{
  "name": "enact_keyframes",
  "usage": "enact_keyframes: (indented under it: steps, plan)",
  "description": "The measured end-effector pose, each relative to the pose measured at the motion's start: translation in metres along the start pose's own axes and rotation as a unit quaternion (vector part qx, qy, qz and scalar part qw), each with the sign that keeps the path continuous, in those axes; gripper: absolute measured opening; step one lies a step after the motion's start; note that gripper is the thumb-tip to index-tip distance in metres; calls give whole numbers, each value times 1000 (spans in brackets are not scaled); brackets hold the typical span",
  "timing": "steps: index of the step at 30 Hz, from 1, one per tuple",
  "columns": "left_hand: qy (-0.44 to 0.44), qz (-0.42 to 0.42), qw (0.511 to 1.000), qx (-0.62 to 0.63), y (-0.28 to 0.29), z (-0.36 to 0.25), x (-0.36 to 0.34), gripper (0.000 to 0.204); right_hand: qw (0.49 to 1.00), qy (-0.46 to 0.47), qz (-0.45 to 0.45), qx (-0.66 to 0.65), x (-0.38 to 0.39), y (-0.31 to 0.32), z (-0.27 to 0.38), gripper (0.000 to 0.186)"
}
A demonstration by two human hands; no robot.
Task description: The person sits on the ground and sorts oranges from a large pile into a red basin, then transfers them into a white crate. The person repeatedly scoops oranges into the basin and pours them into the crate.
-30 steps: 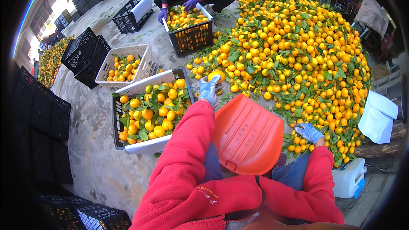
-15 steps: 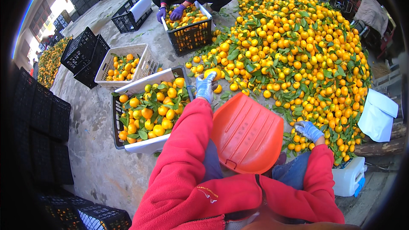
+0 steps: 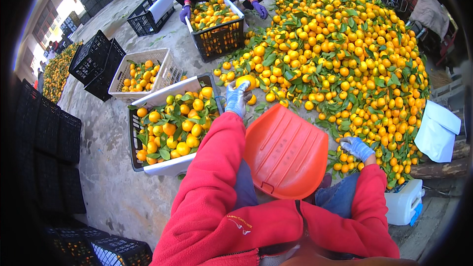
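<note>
Left hand (image 3: pixel 237 99) lifted orange (image 3: pixel 245 82) beside crate (image 3: pixel 162 167)

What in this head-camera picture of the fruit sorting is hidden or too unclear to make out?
- Right hand: its gloved fingers dip among fruit and leaves of the pile, so any grasp is hidden.
- Lap and legs: covered by the orange cap brim.
- White crate: lower layers buried under top fruit.
- Dark crates at left: lost in the dark fisheye rim.
- Left hand: holds an orange; the fruit's underside is hidden.

Glossy orange plastic scoop (image 3: pixel 286 152), knitted cloth gloves on hands, rough concrete floor (image 3: pixel 123 197), matt red fleece sleeves (image 3: pixel 217 177)
</note>
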State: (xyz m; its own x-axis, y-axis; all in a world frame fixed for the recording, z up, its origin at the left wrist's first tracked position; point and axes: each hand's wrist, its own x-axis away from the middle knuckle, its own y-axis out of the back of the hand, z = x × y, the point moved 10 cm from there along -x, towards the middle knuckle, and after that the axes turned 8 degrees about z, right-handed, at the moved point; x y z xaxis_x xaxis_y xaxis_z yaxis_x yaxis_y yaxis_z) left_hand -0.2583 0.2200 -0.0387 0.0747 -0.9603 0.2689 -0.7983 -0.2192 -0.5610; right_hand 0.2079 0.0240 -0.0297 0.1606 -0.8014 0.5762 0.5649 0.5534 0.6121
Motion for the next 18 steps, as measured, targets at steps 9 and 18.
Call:
enact_keyframes:
  steps: [9, 18]
  plan:
    - [-48, 122, 990, -61, -52, -32, 32, 79, 1000, -9, 10, -18, 2, -2, 21, 37]
    - [-714, 183, 586, -336, -160, -176, 252, 58, 998, -13, 22, -50, -9, -7, 15, 39]
